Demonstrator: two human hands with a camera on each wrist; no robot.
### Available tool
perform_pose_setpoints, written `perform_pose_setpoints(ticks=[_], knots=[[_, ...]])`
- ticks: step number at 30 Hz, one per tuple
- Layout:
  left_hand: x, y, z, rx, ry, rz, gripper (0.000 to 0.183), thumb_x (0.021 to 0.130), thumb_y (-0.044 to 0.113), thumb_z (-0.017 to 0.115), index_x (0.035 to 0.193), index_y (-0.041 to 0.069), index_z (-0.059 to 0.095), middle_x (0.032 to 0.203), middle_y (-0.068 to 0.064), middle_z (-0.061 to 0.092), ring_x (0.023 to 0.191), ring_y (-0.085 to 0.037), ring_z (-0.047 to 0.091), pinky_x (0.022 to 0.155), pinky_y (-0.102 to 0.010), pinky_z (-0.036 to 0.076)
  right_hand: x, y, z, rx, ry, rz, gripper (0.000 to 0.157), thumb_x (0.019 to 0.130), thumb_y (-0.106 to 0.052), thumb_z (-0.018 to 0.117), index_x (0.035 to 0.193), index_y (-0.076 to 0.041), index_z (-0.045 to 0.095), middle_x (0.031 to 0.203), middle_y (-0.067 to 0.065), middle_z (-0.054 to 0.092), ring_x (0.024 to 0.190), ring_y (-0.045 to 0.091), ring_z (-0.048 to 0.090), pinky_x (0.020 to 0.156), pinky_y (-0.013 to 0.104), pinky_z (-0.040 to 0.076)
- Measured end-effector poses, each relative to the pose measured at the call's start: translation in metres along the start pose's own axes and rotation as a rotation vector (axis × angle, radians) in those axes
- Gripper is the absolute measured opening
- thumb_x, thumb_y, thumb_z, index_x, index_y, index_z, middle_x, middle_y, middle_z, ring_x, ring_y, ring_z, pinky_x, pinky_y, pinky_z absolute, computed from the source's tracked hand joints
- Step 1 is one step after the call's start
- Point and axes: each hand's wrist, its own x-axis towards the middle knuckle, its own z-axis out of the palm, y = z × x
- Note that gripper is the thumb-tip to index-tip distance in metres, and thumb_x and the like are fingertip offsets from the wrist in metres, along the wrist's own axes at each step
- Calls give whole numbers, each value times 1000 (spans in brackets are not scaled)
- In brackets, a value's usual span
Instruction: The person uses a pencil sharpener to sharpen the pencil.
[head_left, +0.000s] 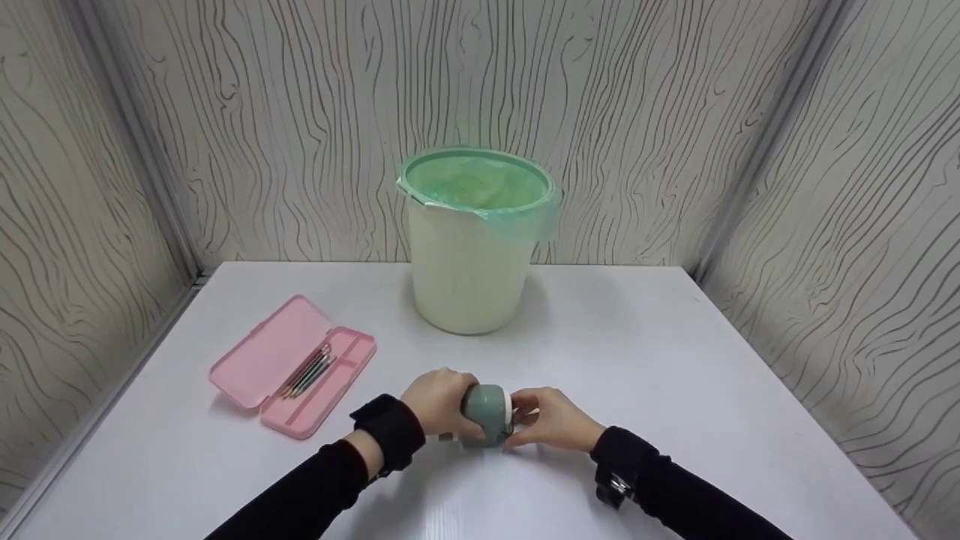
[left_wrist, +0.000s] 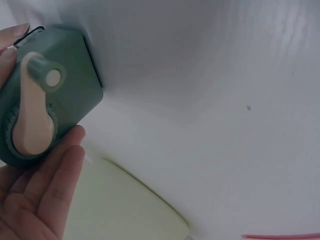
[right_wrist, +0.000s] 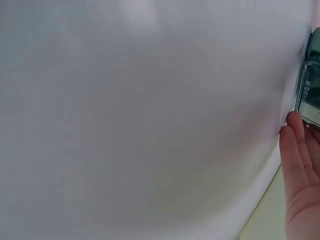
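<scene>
A green hand-crank pencil sharpener (head_left: 487, 414) is between the two hands near the table's front. My left hand (head_left: 442, 401) grips its body from the left, with the thumb on the near side. The left wrist view shows the sharpener's beige crank arm (left_wrist: 34, 110) and green knob. My right hand (head_left: 555, 420) holds the sharpener's right end, by its whitish face, with thumb and fingers bent around it. In the right wrist view that end has a clear, lettered drawer (right_wrist: 311, 90), partly cut off by the frame, with fingertips against its edge.
An open pink pencil case (head_left: 319, 405) lies to the left, with several pencils (head_left: 309, 375) in it. Behind the hands stands a pale bin (head_left: 469, 277) lined with a green bag (head_left: 480, 184). Patterned walls (head_left: 345, 112) enclose the white table (head_left: 637, 360) at the back and sides.
</scene>
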Motion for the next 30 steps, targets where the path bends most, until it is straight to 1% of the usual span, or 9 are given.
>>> perform_pose_setpoints(ticks=[5,8,13,18,22,27,30], knots=[[-1,1,0,-8,22,39,50,71,35,94,106,6,73,95,-6,77,81,-16,70,72,-27,56,3,-1,3,-3,-4,-14,43,74,-17,91,112,-9,73,105,7,76,94,3,67,92,25,58],[-1,1,0,-9,30,47,50,70,34,94,105,6,73,95,-6,78,81,-16,70,72,-27,56,3,-1,2,8,-6,-15,43,74,-18,91,113,-10,73,106,7,76,96,3,68,93,25,57],[-1,0,1,-11,32,37,51,70,35,95,106,6,73,96,-6,77,81,-16,70,73,-28,56,5,-1,3,22,-11,-10,46,73,-20,92,115,-11,74,109,6,78,99,2,69,93,21,55],[1,0,2,-24,25,26,51,70,35,94,107,6,73,97,-6,78,83,-16,70,76,-29,57,9,1,5,29,-17,4,46,72,-17,92,114,-10,74,109,7,77,97,0,68,90,17,54],[1,0,2,-24,23,32,51,70,35,94,106,6,73,97,-6,78,82,-15,70,75,-29,57,11,1,6,26,-18,11,46,72,-14,92,113,-10,73,109,7,76,95,0,66,87,16,53],[0,-1,2,-21,17,29,51,71,35,94,108,7,73,98,-5,78,83,-15,70,76,-29,57,13,1,7,39,-47,23,48,73,-14,92,117,-10,72,111,7,75,96,1,65,88,17,53],[0,-2,2,-23,14,23,52,71,36,94,110,7,72,99,-5,77,85,-16,70,76,-29,56,14,0,7,48,-51,27,49,73,-14,91,118,-10,71,111,6,74,95,1,65,87,17,52]])
